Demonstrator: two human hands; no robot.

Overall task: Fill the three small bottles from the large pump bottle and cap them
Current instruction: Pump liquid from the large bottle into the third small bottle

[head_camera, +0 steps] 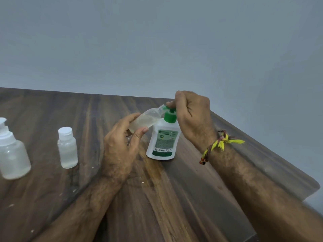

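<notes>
The left hand [120, 142] grips a small clear bottle [145, 120] between curled fingers and thumb, tilted so its open neck points up and to the right, right at the green spout of the pump bottle [163, 138]. The small bottle is partly filled with cloudy liquid. The right hand [192, 117] is curled over the green pump head from above, fingers wrapped round its top; a yellow and brown thread band [218, 144] circles that wrist. The pump bottle is white with a green label and stands upright on the table [174, 198], just right of the left hand.

To the left, well apart from the hands, stands a second small bottle [67, 147], upright, capped in white and holding pale liquid. Farther left, at the frame's edge, stands a third, wider bottle [13, 154], also upright with a white top. Open tabletop lies between these two and the hands.

The table is dark wood grain with a glossy sheen and a few pale specks and wet spots near the front. Its far edge meets a plain grey-blue wall [157, 41]; its right edge runs diagonally close behind the right forearm.
</notes>
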